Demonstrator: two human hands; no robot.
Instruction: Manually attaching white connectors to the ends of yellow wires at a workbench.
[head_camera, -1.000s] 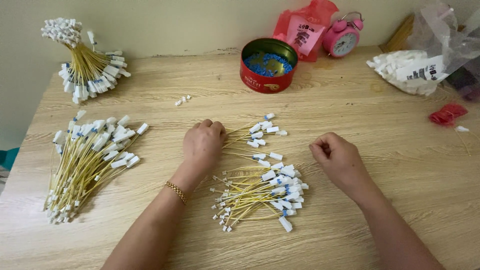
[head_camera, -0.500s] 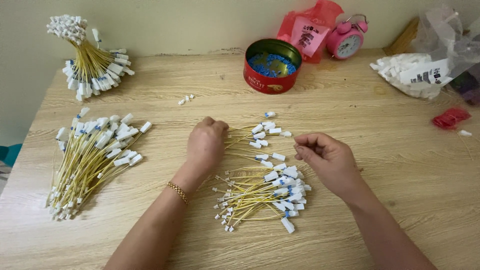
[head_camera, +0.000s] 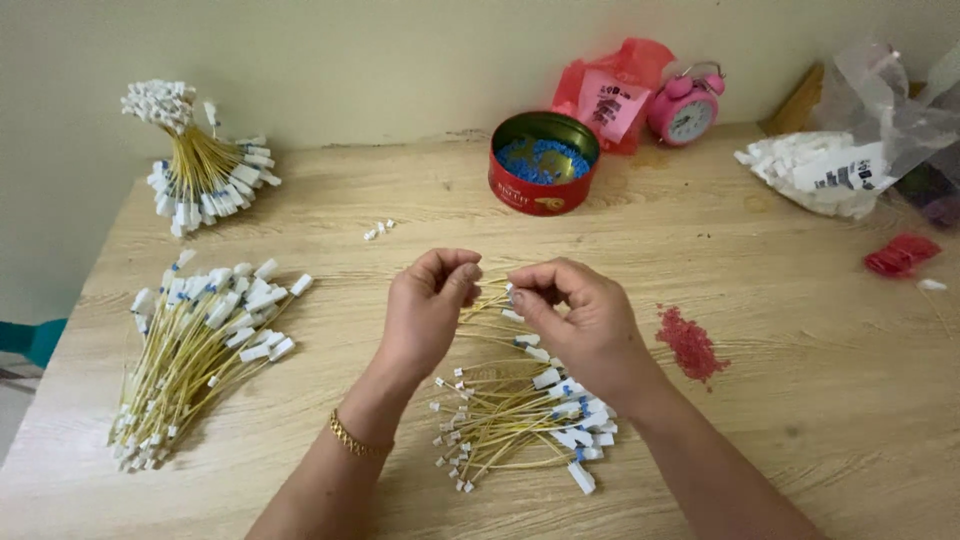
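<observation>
Hands meet over the middle of the wooden counter (head_camera: 760, 420), raised just above a loose pile of yellow wires (head_camera: 520, 410) with white plug ends. Left hand (head_camera: 428, 310) has its fingers curled in, thumb pressed to forefinger in a closed pinch; right hand (head_camera: 575, 315) is pinched shut the same way, its tips almost touching the left's. Something thin seems to sit between the two pinches, likely one wire's end, but it is too small to tell for certain. A gold bracelet (head_camera: 355, 438) circles the left wrist.

Left of the hands lies a larger heap of wires (head_camera: 195, 355), fanned out with white plugs at both ends. At the far left corner a tied bundle (head_camera: 195, 165) stands upright against the wall, spread at top and bottom. A few white bits (head_camera: 378, 230) lie alone between that bundle and the hands.

Toward the back sits a round red tin (head_camera: 543, 165), lid off, with blue pellets inside. Behind it leans a red plastic packet (head_camera: 610, 95) with a pale label, and just beside it a pink alarm clock (head_camera: 686, 108). At far right a clear bag (head_camera: 850, 165) holds white parts and bears a white label with dark print. A small red packet (head_camera: 900, 255) lies below it, and a patch of red grains (head_camera: 690, 342) is spilled near the right hand
</observation>
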